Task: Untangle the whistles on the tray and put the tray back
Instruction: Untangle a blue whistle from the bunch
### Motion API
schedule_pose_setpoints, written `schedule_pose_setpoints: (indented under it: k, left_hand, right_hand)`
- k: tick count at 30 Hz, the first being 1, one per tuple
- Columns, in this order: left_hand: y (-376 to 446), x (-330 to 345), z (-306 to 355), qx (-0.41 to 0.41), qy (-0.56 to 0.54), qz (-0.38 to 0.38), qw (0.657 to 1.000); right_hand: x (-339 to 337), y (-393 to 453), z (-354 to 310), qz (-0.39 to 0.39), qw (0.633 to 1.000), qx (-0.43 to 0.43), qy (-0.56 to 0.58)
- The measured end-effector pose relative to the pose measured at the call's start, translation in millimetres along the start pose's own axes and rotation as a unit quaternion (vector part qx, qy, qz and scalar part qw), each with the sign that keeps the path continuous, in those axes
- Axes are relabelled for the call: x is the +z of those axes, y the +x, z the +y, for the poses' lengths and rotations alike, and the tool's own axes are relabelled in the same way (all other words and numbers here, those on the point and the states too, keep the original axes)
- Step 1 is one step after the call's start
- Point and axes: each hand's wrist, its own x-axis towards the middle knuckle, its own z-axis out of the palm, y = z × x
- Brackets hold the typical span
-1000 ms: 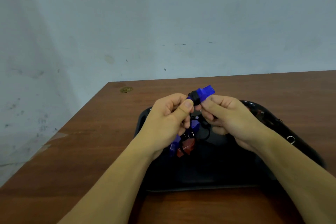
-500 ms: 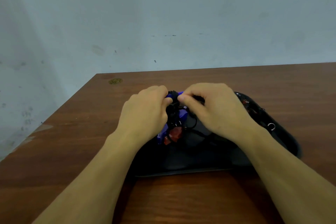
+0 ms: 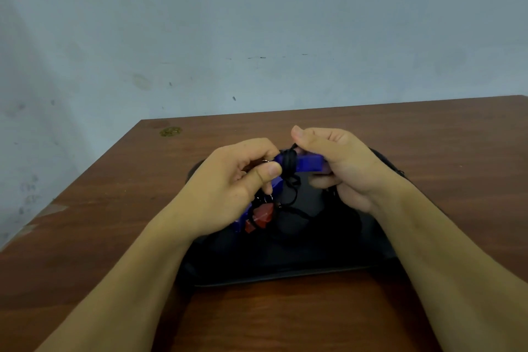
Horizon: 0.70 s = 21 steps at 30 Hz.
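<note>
Tray: black, on the brown table, its near rim set back from the table's near side.
Left hand: over the tray, pinching the tangled cords; a red whistle hangs below.
Right hand: gripping a blue whistle.
Far: bare wood up to the table's far edge, then the wall.

Blue whistle centre frame, black cord wound round it; red whistle below. Tray black; table reddish-brown woodgrain; wall pale grey-blue, scuffed.

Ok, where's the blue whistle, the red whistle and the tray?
blue whistle (image 3: 310,163), head view, its flat blue side.
red whistle (image 3: 261,216), head view, its red body.
tray (image 3: 285,271), head view, its near rim.
</note>
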Motion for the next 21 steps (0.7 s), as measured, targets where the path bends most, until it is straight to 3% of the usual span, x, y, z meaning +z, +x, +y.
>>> schedule_pose_setpoints:
  k: [6,10,13,16,21]
  left_hand:
    - [2,7,2,-0.004,-0.204,0.008,0.979]
    - [4,10,-2,-0.058,-0.274,0.065,0.958]
    - [7,11,-8,-0.1,-0.263,0.12,0.952]
    - [8,11,-13,-0.119,-0.213,0.147,0.959]
    - [8,7,-20,-0.141,-0.006,0.177,0.974]
  right_hand:
    - [7,3,5,-0.004,0.999,0.008,0.044]
    - [9,4,10,0.01,0.999,-0.01,0.035]
    - [12,3,15,0.034,0.997,-0.052,-0.043]
    - [15,2,19,0.058,0.968,-0.132,-0.203]
    - [17,-4,17,0.046,0.915,-0.169,-0.363]
